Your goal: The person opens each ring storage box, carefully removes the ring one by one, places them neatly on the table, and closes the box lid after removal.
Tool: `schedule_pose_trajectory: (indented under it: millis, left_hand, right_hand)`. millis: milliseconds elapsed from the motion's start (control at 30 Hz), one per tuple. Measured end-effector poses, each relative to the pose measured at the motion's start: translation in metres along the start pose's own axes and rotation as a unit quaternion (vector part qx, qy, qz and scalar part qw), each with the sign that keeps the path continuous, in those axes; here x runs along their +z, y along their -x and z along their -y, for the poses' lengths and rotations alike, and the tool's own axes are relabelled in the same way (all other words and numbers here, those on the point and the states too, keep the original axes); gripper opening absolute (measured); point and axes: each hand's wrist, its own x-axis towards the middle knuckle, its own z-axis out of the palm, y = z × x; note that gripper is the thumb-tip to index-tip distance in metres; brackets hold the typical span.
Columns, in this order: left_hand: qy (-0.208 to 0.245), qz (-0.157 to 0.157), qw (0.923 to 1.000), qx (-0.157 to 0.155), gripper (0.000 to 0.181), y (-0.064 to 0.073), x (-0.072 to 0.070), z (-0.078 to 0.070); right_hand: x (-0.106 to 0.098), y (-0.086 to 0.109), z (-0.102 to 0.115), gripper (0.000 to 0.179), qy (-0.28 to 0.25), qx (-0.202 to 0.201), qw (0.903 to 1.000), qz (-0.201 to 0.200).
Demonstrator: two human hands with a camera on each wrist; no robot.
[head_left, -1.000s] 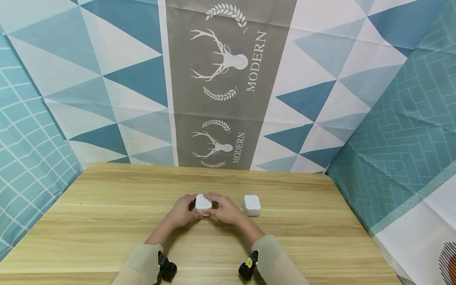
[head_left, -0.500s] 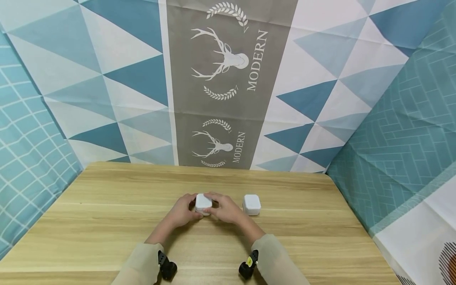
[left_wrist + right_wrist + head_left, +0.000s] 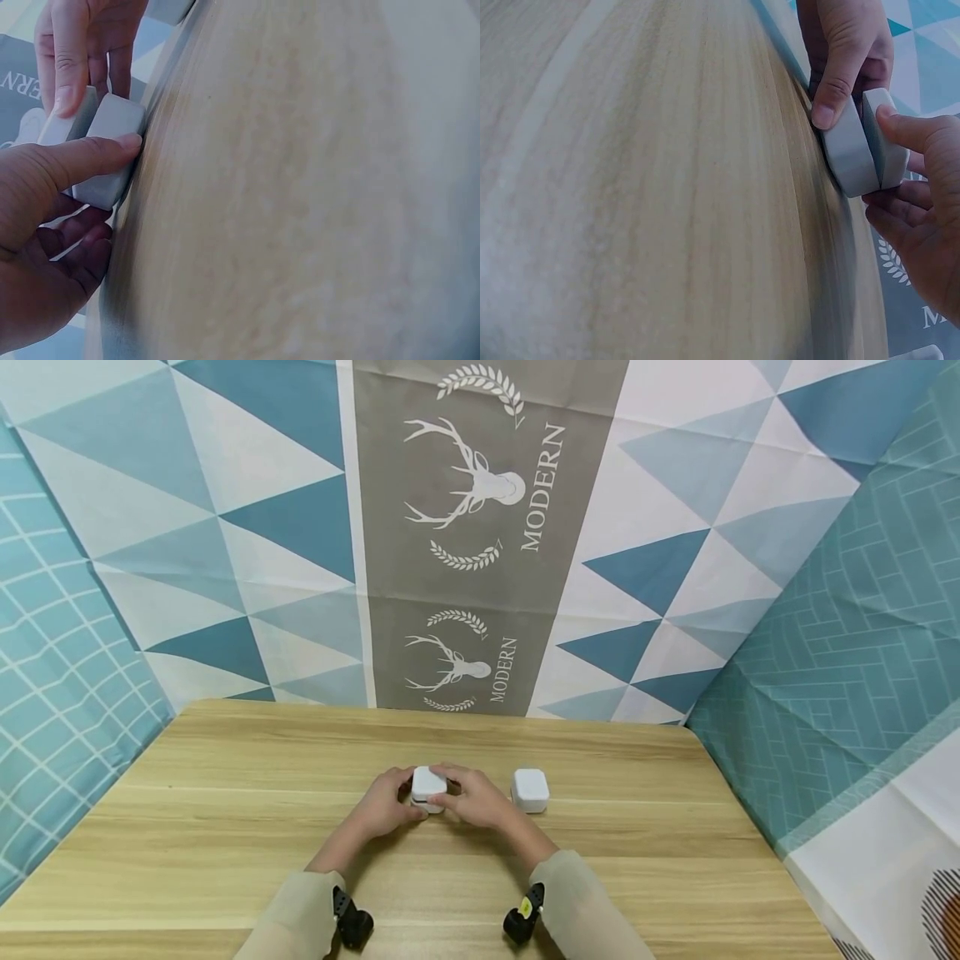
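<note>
A small white box (image 3: 428, 781) with rounded corners sits at mid-table, its lid (image 3: 890, 157) parted from its base (image 3: 849, 154) by a dark gap that is wider on one side. My left hand (image 3: 381, 806) grips the base from the left, thumb in front and fingers behind. From the right, my right hand (image 3: 474, 798) pinches the lid between thumb and fingers. The base stays against the table. What the box contains is hidden.
A second white box (image 3: 530, 792), closed, stands a little right of my right hand. The wooden table (image 3: 225, 827) ends at a patterned cloth wall (image 3: 300, 568) behind, with cloth (image 3: 825, 693) on the right side too.
The lid has risen slightly off the base under my right hand, and a dark gap has opened between them. My left hand holds the base in the same place.
</note>
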Motion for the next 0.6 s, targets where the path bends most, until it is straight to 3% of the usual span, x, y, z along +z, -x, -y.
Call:
schedule_pose_trajectory:
  millis: [600]
  left_hand:
    - [0.002,0.000,1.0000,-0.006,0.068,-0.0003,-0.0003,-0.0005]
  right_hand:
    - [0.0001,-0.0017,-0.0003,0.052,-0.021,0.010,0.9997,-0.002]
